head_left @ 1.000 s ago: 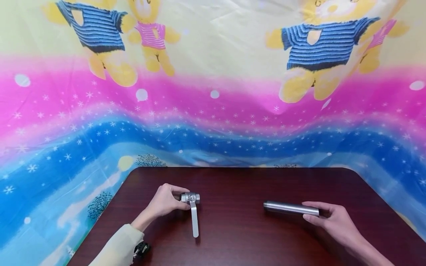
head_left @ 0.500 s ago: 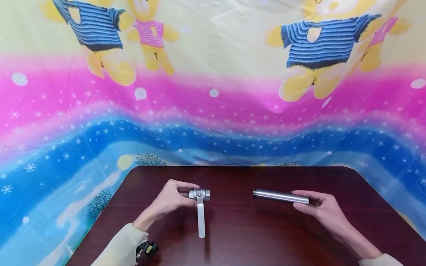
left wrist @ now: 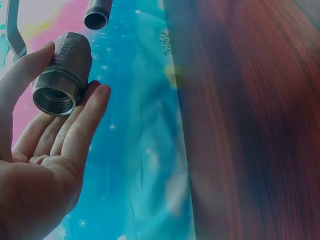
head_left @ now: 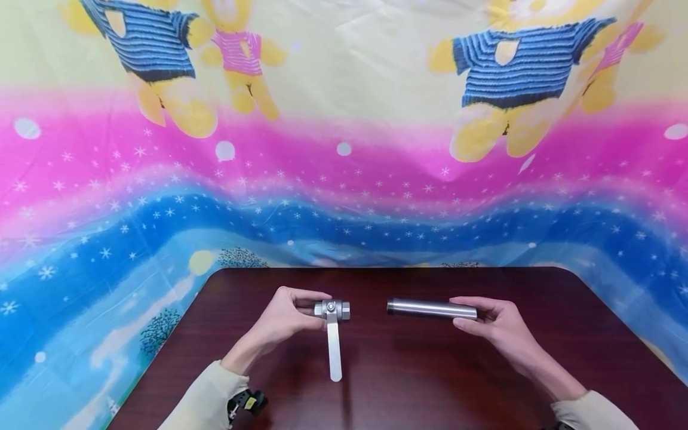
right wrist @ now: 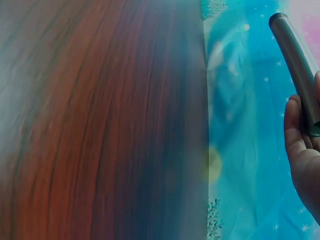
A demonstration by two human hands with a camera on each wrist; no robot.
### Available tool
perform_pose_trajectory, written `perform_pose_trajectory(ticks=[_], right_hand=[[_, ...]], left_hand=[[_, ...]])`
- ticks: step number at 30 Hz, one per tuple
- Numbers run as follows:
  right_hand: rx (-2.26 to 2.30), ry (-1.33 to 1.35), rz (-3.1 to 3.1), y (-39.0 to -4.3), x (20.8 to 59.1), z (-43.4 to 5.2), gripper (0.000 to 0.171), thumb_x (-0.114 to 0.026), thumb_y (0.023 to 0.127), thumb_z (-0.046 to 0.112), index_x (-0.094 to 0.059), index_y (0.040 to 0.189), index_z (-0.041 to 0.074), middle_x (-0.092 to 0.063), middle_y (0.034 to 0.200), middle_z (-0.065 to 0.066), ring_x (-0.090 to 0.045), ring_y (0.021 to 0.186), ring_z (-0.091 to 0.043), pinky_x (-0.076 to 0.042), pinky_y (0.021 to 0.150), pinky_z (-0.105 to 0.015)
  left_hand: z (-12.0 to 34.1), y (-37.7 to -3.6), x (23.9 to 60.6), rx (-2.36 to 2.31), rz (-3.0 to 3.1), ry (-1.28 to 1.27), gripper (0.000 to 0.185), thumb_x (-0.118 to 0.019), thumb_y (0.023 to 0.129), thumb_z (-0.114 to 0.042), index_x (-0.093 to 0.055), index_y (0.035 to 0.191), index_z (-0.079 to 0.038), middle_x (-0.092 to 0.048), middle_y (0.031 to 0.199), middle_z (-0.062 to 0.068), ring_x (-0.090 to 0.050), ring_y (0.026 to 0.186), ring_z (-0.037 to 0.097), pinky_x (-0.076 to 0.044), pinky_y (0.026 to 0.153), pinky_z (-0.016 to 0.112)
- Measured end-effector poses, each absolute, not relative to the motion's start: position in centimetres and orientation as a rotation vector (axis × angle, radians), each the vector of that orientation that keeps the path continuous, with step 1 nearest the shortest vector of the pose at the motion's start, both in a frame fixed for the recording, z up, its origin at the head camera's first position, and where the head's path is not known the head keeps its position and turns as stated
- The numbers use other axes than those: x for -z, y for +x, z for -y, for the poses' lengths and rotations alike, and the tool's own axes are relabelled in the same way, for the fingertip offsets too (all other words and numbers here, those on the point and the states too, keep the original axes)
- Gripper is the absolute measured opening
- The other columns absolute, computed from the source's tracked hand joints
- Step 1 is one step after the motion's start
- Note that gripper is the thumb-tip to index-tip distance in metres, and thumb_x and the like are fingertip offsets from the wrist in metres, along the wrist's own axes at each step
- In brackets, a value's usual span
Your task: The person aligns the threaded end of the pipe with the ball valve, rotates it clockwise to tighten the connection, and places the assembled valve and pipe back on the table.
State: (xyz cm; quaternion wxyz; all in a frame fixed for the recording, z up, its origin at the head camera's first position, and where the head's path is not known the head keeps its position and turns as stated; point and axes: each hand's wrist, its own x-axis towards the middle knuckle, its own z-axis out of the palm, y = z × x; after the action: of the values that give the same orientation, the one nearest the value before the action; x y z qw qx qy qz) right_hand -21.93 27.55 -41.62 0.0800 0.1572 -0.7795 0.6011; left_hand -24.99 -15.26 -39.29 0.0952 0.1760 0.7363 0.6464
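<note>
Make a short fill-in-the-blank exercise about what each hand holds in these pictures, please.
1. The left hand grips a metal ____, whose flat handle hangs down.
2. The right hand holds a metal ____ by one end.
3. Between the valve and the pipe there is a ____; they do not touch.
4. Both hands are above a dark ____ table.

Missing words: valve; pipe; gap; wooden

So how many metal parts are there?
2: a valve with a lever handle, gripped by the left hand, and a pipe, held by the right hand.
</note>
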Motion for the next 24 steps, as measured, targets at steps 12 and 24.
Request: perform_pose_trajectory(ticks=[12,24], right_hand=[[-1.908,0.573,2.288,-22.5,41.3,-25.6,0.042,-0.08,0.09,-0.002,-0.07,0.13,-0.007,-0.076,0.112,-0.007,-0.071,0.089,-0.011,-0.06,0.073,-0.027],[-1.963,0.642,2.261,-22.5,41.2,-24.3,0.041,-0.081,0.089,-0.002,-0.071,0.129,-0.005,-0.076,0.111,-0.01,-0.071,0.088,-0.012,-0.06,0.072,-0.027]], left_hand=[[14.2,-25.0,38.8,-1.933,-2.152,0.555,0.05,-0.084,0.076,0.004,-0.074,0.125,0.006,-0.077,0.104,0.019,-0.076,0.095,0.029,-0.062,0.083,0.035],[13.6,-24.8,38.8,-1.947,-2.109,0.572,0.049,-0.085,0.076,0.002,-0.074,0.124,0.006,-0.078,0.103,0.019,-0.077,0.093,0.027,-0.062,0.084,0.036]])
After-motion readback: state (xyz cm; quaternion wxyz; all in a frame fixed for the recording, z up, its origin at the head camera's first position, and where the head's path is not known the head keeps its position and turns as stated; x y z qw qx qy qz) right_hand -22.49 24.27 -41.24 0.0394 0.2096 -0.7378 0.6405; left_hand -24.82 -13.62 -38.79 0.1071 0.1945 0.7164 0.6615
